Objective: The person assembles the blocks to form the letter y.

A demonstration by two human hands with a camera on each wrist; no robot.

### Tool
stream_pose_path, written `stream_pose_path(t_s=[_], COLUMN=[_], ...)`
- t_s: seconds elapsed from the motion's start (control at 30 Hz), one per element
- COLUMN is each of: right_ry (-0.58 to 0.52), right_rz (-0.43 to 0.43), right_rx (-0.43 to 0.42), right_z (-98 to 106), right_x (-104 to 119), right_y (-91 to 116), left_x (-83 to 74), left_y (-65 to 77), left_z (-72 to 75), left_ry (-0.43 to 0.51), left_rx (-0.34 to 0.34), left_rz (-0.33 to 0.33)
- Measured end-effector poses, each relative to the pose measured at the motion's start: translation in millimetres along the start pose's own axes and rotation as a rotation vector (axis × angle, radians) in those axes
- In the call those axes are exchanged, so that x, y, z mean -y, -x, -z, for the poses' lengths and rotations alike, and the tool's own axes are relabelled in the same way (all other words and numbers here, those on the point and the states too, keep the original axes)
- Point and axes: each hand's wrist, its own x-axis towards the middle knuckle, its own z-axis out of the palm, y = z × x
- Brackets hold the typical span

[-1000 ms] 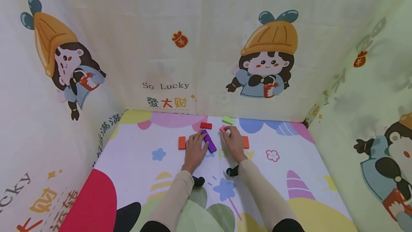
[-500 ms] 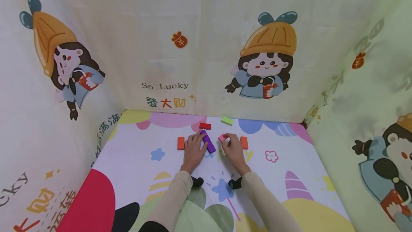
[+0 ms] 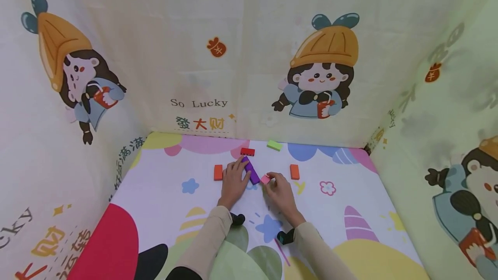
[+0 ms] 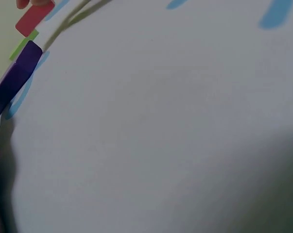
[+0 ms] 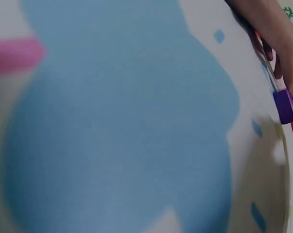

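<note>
In the head view a long purple block (image 3: pixel 252 173) lies aslant on the white printed mat. My left hand (image 3: pixel 232 183) holds it from the left, with fingertips at its far end and the thumb along its side. My right hand (image 3: pixel 282 192) pinches a small pink block (image 3: pixel 265 179) between thumb and fingers, just right of the purple block's near end. From the left wrist, the purple block (image 4: pixel 21 70) and the pink block (image 4: pixel 34 19) show at the upper left edge. The right wrist view catches the purple block's end (image 5: pixel 284 107) at its right edge.
A red block (image 3: pixel 247 152) and a green block (image 3: pixel 274 145) lie farther back. One orange block (image 3: pixel 218 172) sits left of my left hand, another orange block (image 3: pixel 295 172) right of my right hand. A printed cloth wall (image 3: pixel 249 77) rises behind the mat.
My right hand has drawn the pink block back from near the green block, toward me and slightly left, to the purple block's near end. The left hand stays about where it was.
</note>
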Motion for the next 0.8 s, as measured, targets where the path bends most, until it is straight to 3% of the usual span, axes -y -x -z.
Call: stream_pose_path(t_s=[0.37, 0.6, 0.8], right_ry=[0.056, -0.004, -0.005], right_rz=[0.064, 0.047, 0.082], right_rx=[0.058, 0.074, 0.057], right_z=[-7.1, -9.8, -10.0], right_x=[-4.4, -8.7, -9.1], right_y=[11.0, 14.1, 12.4], left_x=[-0.6, -1.3, -0.4], left_y=[1.1, 2.6, 0.9], left_z=[3.9, 5.3, 3.6], left_ry=[0.009, 0.016, 0.013], left_rx=[0.029, 0.029, 0.019], left_rz=[0.011, 0.013, 0.004])
